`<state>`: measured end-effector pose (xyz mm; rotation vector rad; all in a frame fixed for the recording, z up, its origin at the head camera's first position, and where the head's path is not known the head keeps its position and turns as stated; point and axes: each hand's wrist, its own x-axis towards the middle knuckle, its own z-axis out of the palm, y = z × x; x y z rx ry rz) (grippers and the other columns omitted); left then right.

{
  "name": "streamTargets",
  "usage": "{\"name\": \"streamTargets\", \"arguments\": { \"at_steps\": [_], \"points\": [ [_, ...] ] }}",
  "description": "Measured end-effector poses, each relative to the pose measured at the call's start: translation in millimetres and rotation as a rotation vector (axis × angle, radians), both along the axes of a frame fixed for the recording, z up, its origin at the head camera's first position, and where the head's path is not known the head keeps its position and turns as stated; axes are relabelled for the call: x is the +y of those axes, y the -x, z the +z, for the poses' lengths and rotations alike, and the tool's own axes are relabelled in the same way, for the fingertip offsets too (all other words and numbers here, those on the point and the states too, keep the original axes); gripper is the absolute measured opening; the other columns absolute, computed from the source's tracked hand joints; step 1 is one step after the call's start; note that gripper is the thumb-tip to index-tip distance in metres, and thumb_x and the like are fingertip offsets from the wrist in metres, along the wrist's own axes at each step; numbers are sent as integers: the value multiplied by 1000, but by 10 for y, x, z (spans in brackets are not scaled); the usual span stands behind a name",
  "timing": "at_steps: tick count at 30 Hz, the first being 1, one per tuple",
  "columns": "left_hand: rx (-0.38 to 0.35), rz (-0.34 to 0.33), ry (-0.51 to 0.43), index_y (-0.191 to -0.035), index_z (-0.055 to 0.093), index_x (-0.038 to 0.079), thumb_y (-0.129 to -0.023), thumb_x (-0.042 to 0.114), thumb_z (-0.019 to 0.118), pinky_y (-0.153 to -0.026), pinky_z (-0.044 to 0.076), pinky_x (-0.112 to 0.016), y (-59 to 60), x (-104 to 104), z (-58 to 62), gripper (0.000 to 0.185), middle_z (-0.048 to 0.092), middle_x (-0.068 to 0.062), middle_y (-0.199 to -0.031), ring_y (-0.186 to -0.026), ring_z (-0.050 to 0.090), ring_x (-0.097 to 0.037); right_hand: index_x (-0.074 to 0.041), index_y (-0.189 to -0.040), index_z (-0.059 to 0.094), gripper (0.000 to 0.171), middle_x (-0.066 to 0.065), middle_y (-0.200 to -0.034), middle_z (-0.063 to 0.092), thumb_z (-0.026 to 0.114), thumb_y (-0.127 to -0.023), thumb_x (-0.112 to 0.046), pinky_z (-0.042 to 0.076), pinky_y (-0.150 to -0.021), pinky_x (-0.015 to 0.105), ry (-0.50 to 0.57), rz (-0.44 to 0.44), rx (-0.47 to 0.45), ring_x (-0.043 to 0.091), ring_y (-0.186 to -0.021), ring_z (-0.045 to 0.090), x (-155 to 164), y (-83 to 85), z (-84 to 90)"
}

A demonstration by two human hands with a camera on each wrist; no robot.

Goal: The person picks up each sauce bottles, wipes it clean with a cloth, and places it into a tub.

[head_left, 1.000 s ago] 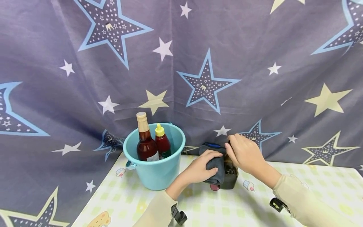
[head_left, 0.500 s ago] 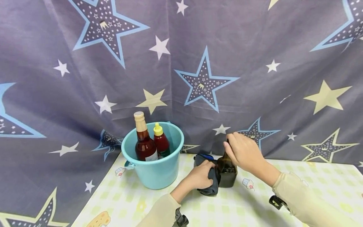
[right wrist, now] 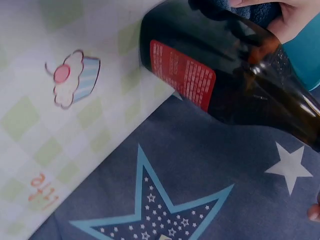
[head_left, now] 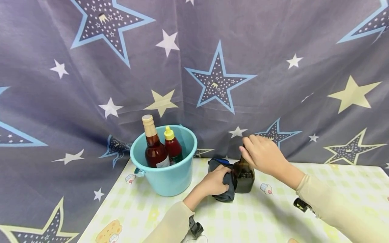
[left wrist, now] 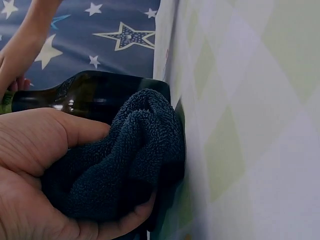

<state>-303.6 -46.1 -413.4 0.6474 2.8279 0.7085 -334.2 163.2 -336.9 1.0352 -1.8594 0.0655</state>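
1. The dark glass bottle is standing upright on the desk, just right of the blue bucket.
2. The right hand is clasping its neek; grip clenched round it.
3. The left hand is pressing a bunched dark towel to the bottle's side.
4. Glass likely heavy, slick, breakable; neck is the safest hold. Towel is soft.

Both arms wear long, pale cream sleeves of soft, close-fitting cloth that end at the wrists. The left hand and right hand are bare, without gloves or rings. A small black clip-like mount sits under each forearm, strapped over the sleeve.
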Motion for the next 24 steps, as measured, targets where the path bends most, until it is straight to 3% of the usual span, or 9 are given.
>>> {"name": "streamTargets", "arguments": {
  "at_steps": [5, 15, 19, 24],
  "points": [
    [-13, -8, -2, -146, 54, 12, -94, 18, 70, -99, 53, -37, -2, -4, -20, 54, 51, -5, -147, -126, 60, -26, -3, -85, 52, 44, 6, -66, 44, 32, -110, -31, 42, -47, 36, -95, -5, 37, 23, -51, 46, 30, 5, 57],
    [-30, -10, -2, -148, 52, 12, -96, 19, 69, -102, 52, -40, 81, -15, 11, 55, 50, -6, -149, -129, 58, -27, -1, -86, 52, 52, 5, -65, 44, 27, -113, -37, 41, -49, 33, -294, 51, 37, 20, -50, 43, 83, 70, 286],
    [-49, -15, 6, -149, 51, 13, -97, 19, 68, -101, 52, -40, 86, -12, 37, 56, 48, -6, -151, -130, 58, -27, -3, -81, 51, 53, 6, -65, 46, 27, -113, -38, 44, -49, 34, -339, 65, 54, 20, -50, 44, 100, 104, 330],
    [-60, -26, -7, -150, 51, 13, -96, 18, 68, -108, 49, -40, 81, -24, 65, 56, 48, -6, -152, -136, 53, -26, -4, -76, 46, 53, 4, -62, 39, 26, -113, -37, 37, -47, 31, -359, 75, 63, 18, -49, 34, 100, 116, 343]
  ]
}}
